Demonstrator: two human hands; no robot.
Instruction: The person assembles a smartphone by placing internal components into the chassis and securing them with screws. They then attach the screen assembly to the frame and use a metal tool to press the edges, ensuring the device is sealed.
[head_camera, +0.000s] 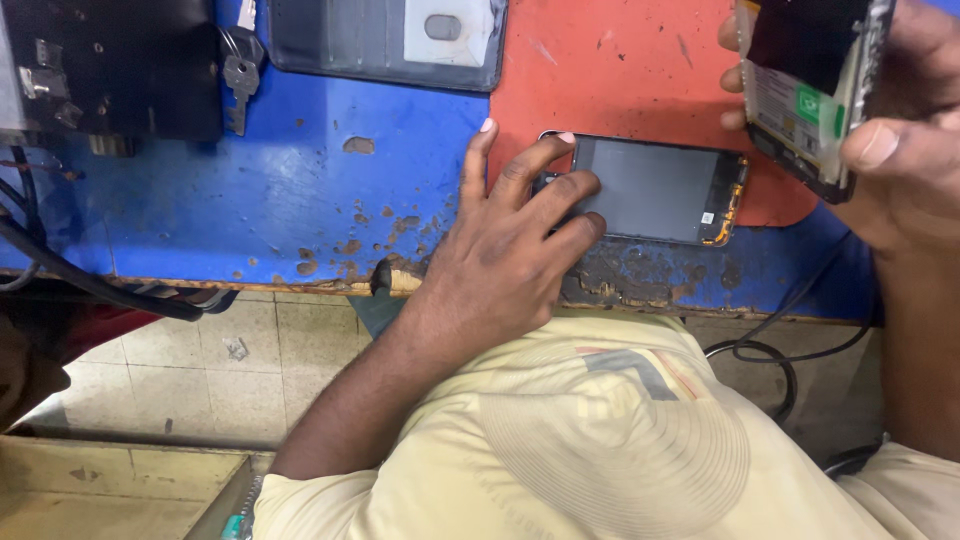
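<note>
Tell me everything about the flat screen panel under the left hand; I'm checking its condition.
The screen panel is a thin dark-grey rectangle lying flat, long side across, on the red mat near the worn bench edge. Its surface looks dull and glassy, unlit. An orange flex strip with small parts runs along its right end. The left hand presses its left end with spread fingertips, covering that corner. No cracks show.

I see a flat grey phone screen panel (655, 190) on a red rubber mat (610, 70). The worn wooden table (250, 190) is blue with brown spots.

Screen panel (655, 190) on mat (610, 70) — keys (238, 75) far left, behind.
</note>
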